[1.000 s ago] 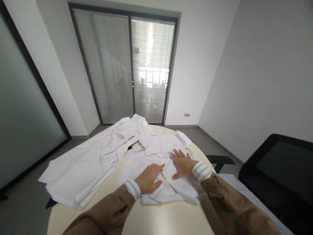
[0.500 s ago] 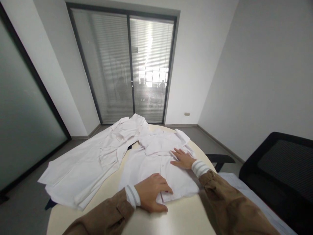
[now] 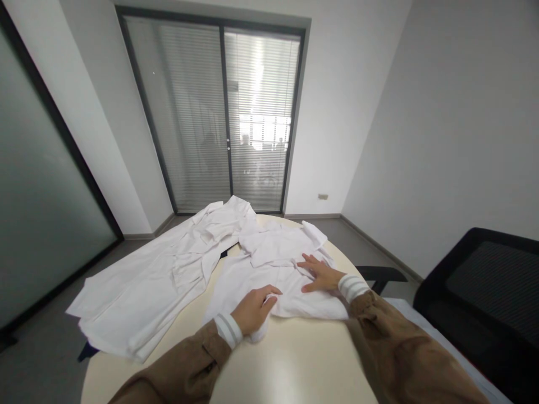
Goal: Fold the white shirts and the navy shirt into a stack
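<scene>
Far left: frosted panel (image 3: 46, 168) in a dark frame. Next, white clothes (image 3: 147, 286), loosely layered, running from the desk's far edge toward the near left and hanging over its left side. A bit of dark cloth (image 3: 87, 352) pokes out under their near end. Behind, a glass door (image 3: 225, 112), blinds down.

Desk (image 3: 290, 365): cream, rounded, bare at the near side. Left hand (image 3: 252, 310): at the near edge of the white shirt (image 3: 295, 304), left of its middle. Fingers curled, thumb close to the index, cloth pinched and bunched between them. Brown sleeve, striped cuff.

Shirt: center to right on the desk, far end touching the white clothes. Upper part lies as a folded layer over the body; wrinkled between the hands, near edge uneven.

Right hand (image 3: 322, 275): palm down on the shirt's right half, fingers spread, thumb out to the side, nothing gripped. Same sleeve and cuff.

Outlet (image 3: 323, 196) low on the back wall. Far right: black mesh chair (image 3: 480, 292), armrest near the desk edge. Pale cloth (image 3: 400, 306) below the armrest, partly hidden by the right sleeve.
</scene>
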### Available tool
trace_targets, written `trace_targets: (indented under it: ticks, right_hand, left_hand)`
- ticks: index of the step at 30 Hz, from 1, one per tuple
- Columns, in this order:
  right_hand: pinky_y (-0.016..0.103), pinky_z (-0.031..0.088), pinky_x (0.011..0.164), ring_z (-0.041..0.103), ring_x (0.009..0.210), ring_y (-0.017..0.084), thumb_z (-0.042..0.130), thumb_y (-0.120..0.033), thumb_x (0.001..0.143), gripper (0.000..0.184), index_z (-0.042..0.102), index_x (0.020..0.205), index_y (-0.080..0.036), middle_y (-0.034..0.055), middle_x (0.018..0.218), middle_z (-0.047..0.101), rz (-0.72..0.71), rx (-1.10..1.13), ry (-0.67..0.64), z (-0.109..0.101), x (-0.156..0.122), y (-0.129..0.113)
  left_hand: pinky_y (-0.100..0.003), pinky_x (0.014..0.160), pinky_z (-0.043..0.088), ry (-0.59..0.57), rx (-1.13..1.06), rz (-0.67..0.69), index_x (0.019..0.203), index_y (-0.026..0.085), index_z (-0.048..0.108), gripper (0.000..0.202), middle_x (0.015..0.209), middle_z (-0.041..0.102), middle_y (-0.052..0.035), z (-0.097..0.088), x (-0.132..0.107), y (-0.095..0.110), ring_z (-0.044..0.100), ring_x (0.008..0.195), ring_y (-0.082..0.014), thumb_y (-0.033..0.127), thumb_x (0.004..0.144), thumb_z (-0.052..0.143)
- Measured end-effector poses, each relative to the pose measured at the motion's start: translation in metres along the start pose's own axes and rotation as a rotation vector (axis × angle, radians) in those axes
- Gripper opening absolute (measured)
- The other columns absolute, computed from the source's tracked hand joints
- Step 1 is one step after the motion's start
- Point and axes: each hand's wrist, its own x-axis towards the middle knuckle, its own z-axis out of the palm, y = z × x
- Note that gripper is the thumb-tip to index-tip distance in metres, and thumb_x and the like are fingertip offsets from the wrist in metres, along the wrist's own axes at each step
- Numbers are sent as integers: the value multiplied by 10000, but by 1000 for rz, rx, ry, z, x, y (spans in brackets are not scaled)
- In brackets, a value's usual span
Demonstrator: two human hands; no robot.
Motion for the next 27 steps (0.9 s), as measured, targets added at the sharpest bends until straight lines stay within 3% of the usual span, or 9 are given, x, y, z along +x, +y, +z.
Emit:
trace_targets:
  ticks: [6, 9, 13, 15, 18, 20, 23, 25, 27]
  right_hand:
    - [513, 113, 1190, 21, 1485, 406, 652, -837, 567, 1176, 307, 1527, -252, 114, 1642, 8, 36, -102, 58, -1, 0, 3]
    - [488, 207, 1173, 195, 1454, 397, 659, -811, 586, 1135, 344, 1505, -225, 141, 1620, 147, 0, -86, 120, -6, -6, 2]
    - [419, 321, 1129, 449, 1316, 330, 651, -763, 644, 971, 435, 1430, -236, 117, 1457, 463, -87, 1, 126, -13, -12, 2]
    - [421, 292, 1150, 413, 1352, 335, 661, -757, 635, 973, 439, 1432, -245, 108, 1482, 444, -76, -4, 81, -11, -13, 1]
    - [503, 151, 1193, 175, 1472, 367, 639, -780, 638, 1042, 371, 1490, -243, 115, 1611, 213, -33, -76, 40, -3, -11, -2]
    - [573, 87, 1182, 62, 1491, 377, 591, -807, 664, 1065, 296, 1526, -255, 111, 1636, 99, -2, -105, 30, 4, -8, -4]
    - [617, 49, 1165, 5, 1494, 374, 528, -833, 695, 1056, 226, 1547, -286, 91, 1643, 37, 16, -106, 29, 10, -5, -6]
    - [628, 34, 1160, -11, 1494, 369, 511, -838, 701, 1051, 206, 1550, -299, 77, 1644, 20, 19, -102, 29, 12, -4, -5]
    - [633, 23, 1157, -23, 1495, 366, 505, -836, 708, 1043, 194, 1552, -307, 66, 1644, 7, 16, -96, 27, 13, -4, -5]
  left_hand:
    - [-349, 916, 445, -198, 315, 374, 1091, 227, 649, 233, 1101, 689, -56, 3, -11, 16, 615, 1035, -239, 330, 883, 630]
    - [-380, 936, 445, -150, 502, 284, 1024, 208, 648, 165, 985, 711, -65, 2, -7, 14, 642, 964, -230, 227, 954, 500]
    - [-388, 971, 436, -38, 629, 43, 989, 190, 624, 203, 983, 711, -77, -17, 3, -6, 655, 968, -229, 139, 952, 431]
    - [-404, 970, 436, 16, 653, -48, 998, 175, 617, 213, 994, 705, -100, -29, 4, -15, 649, 989, -246, 125, 935, 420]
    - [-480, 1059, 352, 75, 644, -32, 1102, 168, 600, 248, 1099, 676, -125, -36, -2, -21, 609, 1073, -274, 156, 882, 488]
    - [-521, 1125, 249, 75, 627, 91, 1218, 194, 564, 391, 1274, 599, -130, -32, -6, -17, 504, 1234, -308, 219, 828, 582]
    - [-503, 1145, 214, -60, 587, 354, 1327, 261, 502, 534, 1426, 486, -94, -20, -9, -6, 388, 1338, -309, 284, 812, 641]
    - [-472, 1108, 277, -144, 583, 437, 1318, 285, 509, 452, 1330, 564, -74, -12, -7, -1, 482, 1242, -270, 274, 875, 596]
    - [-441, 1023, 365, -157, 622, 417, 1272, 275, 544, 334, 1147, 646, -68, -5, -3, 2, 565, 1094, -243, 246, 940, 524]
